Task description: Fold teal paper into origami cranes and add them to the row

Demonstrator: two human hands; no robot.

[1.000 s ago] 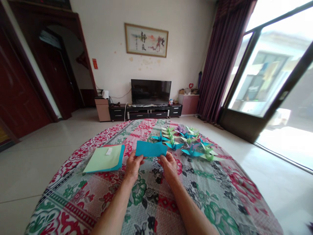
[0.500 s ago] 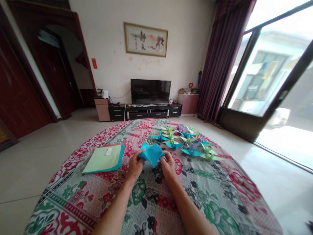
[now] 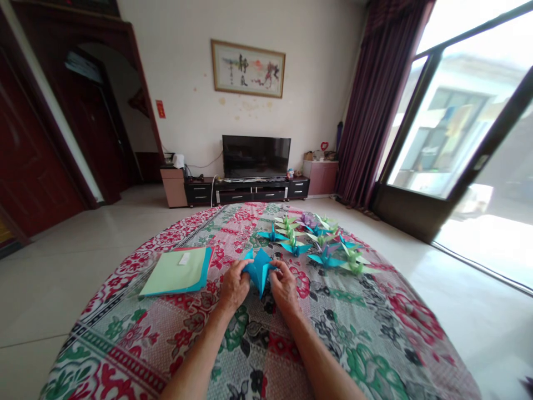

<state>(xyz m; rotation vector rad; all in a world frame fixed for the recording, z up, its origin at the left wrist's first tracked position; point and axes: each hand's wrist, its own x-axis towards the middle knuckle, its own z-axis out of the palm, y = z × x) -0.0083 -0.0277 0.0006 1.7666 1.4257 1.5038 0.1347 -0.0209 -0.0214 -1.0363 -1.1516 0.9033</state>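
Between my two hands is a blue sheet of origami paper (image 3: pixel 261 270), partly folded, with a point toward me and raised flaps at the far side. My left hand (image 3: pixel 235 284) pinches its left side between thumb and fingers. My right hand (image 3: pixel 285 284) pinches the right side the same way. Beyond my right hand stand several folded paper cranes, among them a blue crane (image 3: pixel 327 256) and a green crane (image 3: pixel 355 261). A stack of coloured paper (image 3: pixel 172 272) lies left of my hands, pale green on top, with a small white slip (image 3: pixel 184 259) on it.
A flowered tablecloth (image 3: pixel 137 333) covers the round table. Past the table's far edge, a television (image 3: pixel 257 157) stands on a low black cabinet (image 3: pixel 237 194). A purple curtain (image 3: pixel 362 111) and a glass door (image 3: pixel 441 133) are at the right.
The blue paper's sides have come inward, making it narrower, with its near point lower toward me. Both hands have moved slightly closer together, still holding it.
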